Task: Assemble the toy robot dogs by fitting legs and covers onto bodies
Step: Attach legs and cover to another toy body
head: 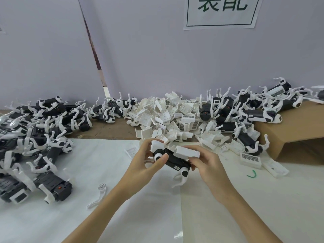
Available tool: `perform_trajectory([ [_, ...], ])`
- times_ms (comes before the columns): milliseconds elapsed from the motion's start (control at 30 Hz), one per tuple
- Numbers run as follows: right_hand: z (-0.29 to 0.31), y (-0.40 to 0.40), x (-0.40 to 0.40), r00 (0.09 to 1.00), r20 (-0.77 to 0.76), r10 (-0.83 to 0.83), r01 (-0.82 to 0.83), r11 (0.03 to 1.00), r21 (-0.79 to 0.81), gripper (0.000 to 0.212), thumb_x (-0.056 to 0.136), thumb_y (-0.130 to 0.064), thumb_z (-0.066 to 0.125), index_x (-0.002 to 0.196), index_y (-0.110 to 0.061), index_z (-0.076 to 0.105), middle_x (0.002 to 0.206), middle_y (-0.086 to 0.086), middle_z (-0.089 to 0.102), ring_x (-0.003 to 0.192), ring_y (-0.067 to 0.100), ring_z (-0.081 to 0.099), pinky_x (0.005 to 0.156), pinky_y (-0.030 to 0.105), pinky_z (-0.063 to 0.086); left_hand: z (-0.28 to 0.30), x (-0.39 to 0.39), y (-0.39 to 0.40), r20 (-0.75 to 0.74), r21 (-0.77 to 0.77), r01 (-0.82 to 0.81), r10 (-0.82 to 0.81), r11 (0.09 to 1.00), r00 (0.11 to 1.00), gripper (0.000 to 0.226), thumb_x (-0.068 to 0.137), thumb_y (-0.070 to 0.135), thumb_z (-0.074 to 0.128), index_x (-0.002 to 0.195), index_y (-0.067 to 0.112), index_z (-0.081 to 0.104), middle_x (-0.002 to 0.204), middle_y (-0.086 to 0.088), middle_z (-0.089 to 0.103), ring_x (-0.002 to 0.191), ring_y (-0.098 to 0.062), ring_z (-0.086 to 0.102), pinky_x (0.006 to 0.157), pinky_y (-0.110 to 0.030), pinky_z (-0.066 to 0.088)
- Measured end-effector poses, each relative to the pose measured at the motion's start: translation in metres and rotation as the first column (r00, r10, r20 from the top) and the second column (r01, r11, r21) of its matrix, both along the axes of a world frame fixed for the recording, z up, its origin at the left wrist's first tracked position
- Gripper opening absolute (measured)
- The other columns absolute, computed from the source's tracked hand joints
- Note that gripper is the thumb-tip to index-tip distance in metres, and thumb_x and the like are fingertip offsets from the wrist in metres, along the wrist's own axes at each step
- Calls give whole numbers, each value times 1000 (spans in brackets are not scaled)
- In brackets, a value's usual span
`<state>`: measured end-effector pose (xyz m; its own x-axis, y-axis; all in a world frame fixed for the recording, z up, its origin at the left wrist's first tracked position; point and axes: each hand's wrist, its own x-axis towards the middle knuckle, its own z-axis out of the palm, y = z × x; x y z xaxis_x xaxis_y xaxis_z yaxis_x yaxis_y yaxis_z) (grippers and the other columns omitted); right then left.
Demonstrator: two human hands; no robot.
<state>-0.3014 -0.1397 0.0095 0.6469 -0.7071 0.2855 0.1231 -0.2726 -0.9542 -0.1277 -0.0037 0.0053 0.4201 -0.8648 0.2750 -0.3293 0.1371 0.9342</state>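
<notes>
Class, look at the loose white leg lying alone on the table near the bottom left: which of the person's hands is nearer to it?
Left. The left hand is up and right of the loose white leg; the right hand lies farther right, beyond the toy.

Toy assembly workshop, heaped dog parts (168, 116)

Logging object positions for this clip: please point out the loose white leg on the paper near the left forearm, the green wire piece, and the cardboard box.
loose white leg (101, 193), head view, its shaft
green wire piece (252, 174), head view, its curve
cardboard box (296, 125), head view, its top face

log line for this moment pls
step: fitting cover | left hand: holds toy dog body | right hand: presses white cover on body | state: cover not seated
</notes>
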Motion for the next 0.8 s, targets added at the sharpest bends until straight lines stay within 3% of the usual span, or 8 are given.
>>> perform_trajectory([
  [133,-6,0,4,997,-21,-78,76,994,-81,38,96,3,59,112,-26,78,91,-10,77,75,5,63,69,15,47,1,-1,0,-48,-6,-12,12,1000,999,52,89,58,67,134,33,57,115,-2,70,105,-23,66,84,-26,51],
  [233,-12,-1,6,984,-58,-167,154,970,-190,36,103,-4,56,122,-30,71,88,-13,75,76,7,64,73,21,49,2,-4,0,-98,-9,19,-19,1000,995,53,90,58,66,133,28,60,109,-6,71,97,-22,67,83,-23,50],
  [367,-11,8,3,987,-156,32,-66,975,-213,63,100,11,42,134,-37,66,122,-9,69,118,8,63,101,31,51,3,-7,0,-117,-15,56,-57,998,992,49,94,56,63,129,21,62,105,-1,71,96,-14,67,86,-25,50],
  [500,-5,12,1,958,-184,222,-239,968,-74,62,102,-3,40,143,-44,59,131,1,66,126,17,59,113,44,45,5,-10,1,-151,-19,82,-84,996,985,42,100,51,58,127,19,66,105,-3,71,91,-12,62,81,-18,49],
  [600,2,11,-2,914,-147,378,-384,923,-19,66,90,-12,38,149,-36,54,139,-4,67,136,15,55,116,34,42,6,-11,0,-156,-19,75,-77,997,985,42,101,50,57,123,15,65,94,-5,66,81,-14,60,77,-20,48],
  [700,1,6,-4,889,-176,423,-433,901,-22,67,91,-16,40,156,-32,45,144,-13,63,139,6,52,116,26,38,4,-11,-1,-166,-14,57,-58,998,984,43,99,49,56,119,12,65,96,-23,64,79,-19,62,75,-22,51],
  [800,-9,13,1,903,-258,343,-376,922,-90,57,100,-42,55,155,-46,41,125,-23,69,116,-6,61,101,22,44,0,-10,-1,-167,-2,40,-40,999,985,46,97,54,57,120,15,66,100,-24,66,80,-23,64,77,-22,54],
])
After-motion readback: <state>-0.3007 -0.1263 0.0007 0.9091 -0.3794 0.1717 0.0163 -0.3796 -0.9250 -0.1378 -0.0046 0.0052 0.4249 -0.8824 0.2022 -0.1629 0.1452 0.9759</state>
